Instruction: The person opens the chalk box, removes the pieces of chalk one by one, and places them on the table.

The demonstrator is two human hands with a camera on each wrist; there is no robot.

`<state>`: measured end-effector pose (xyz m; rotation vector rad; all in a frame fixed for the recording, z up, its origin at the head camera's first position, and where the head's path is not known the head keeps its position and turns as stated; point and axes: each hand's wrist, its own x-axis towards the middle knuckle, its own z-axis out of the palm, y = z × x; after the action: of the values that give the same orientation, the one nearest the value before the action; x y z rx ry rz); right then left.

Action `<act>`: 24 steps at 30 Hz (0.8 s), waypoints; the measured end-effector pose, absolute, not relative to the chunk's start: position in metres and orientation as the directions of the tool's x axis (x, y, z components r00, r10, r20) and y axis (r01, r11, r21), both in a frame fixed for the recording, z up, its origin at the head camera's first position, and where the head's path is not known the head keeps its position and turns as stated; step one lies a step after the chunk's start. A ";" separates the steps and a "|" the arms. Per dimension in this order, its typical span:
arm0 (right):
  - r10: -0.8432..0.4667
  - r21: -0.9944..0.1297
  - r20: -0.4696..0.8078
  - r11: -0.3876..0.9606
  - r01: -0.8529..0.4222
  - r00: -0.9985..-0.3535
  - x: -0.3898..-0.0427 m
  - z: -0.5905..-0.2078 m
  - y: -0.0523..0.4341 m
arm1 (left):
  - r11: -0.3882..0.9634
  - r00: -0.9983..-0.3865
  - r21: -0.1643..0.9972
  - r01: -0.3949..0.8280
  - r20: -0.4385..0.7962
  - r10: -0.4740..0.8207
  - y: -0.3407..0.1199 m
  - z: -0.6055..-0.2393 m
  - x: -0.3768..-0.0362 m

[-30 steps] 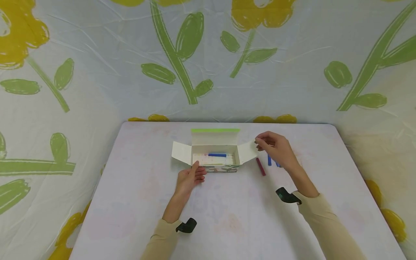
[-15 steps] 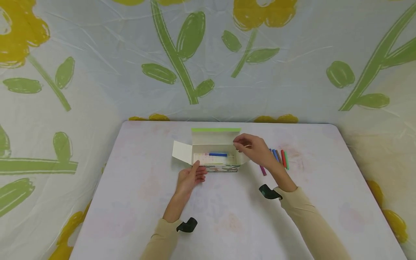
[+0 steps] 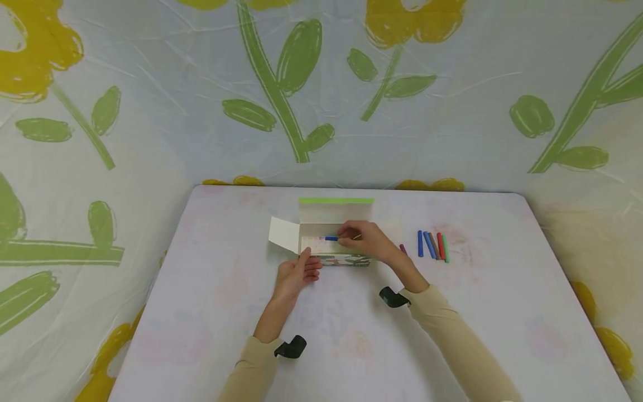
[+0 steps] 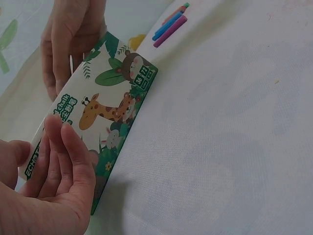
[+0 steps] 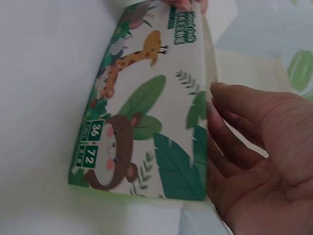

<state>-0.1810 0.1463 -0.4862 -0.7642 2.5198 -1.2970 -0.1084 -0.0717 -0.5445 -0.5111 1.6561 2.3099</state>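
Observation:
An open white cardboard box (image 3: 346, 260) with a green-edged lid stands on the table; giraffe and bear pictures and the word "chalk" decorate its front (image 4: 105, 112). My left hand (image 3: 296, 276) grips the box's near wall, thumb over the rim and fingers along the printed front. Inside lies a blue chalk stick (image 3: 330, 238), its left part showing. Reaching in from the right, my right hand (image 3: 369, 240) has bent fingertips right at the stick's hidden right end; I cannot tell whether they pinch it. The right wrist view shows this hand (image 5: 269, 142) behind the box wall.
Right of the box lie several more chalk sticks: a purple one (image 3: 403, 249) partly behind my right wrist, two blue ones (image 3: 420, 243), a brown, a red (image 3: 441, 245) and a green. The box's left flap (image 3: 284, 234) sticks outward. Flowered cloth (image 3: 201, 111) hangs behind the table.
My right hand has moved left from beside the box's right flap into the box, down to the blue chalk stick, uncovering the sticks on the table. My left hand stays on the box.

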 end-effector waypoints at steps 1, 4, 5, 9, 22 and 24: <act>-0.548 -0.802 0.045 0.478 -0.357 -0.835 -0.182 -0.488 0.144 | -0.320 -0.907 0.859 -0.400 -0.422 0.003 -0.072 -0.545 -0.109; -0.602 -0.798 0.035 0.464 -0.385 -0.797 -0.185 -0.493 0.138 | -0.321 -0.909 0.860 -0.397 -0.416 0.009 -0.073 -0.546 -0.109; -0.620 -0.796 0.031 0.460 -0.395 -0.784 -0.186 -0.495 0.137 | -0.323 -0.911 0.860 -0.394 -0.413 0.011 -0.073 -0.546 -0.110; -0.671 -0.787 0.008 0.454 -0.419 -0.741 -0.192 -0.499 0.130 | -0.327 -0.914 0.863 -0.386 -0.405 0.012 -0.073 -0.546 -0.111; -0.718 -0.704 -0.183 0.572 -0.420 -0.672 -0.209 -0.502 0.115 | -0.342 -0.922 0.867 -0.362 -0.386 -0.005 -0.070 -0.544 -0.109; -0.719 -0.690 -0.193 0.583 -0.428 -0.668 -0.211 -0.503 0.114 | -0.337 -0.922 0.869 -0.361 -0.386 -0.008 -0.069 -0.544 -0.109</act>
<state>-0.2106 0.1138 -0.5029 -0.9171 2.3576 -0.8545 -0.1089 -0.0695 -0.5441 -0.4797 1.6605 2.3547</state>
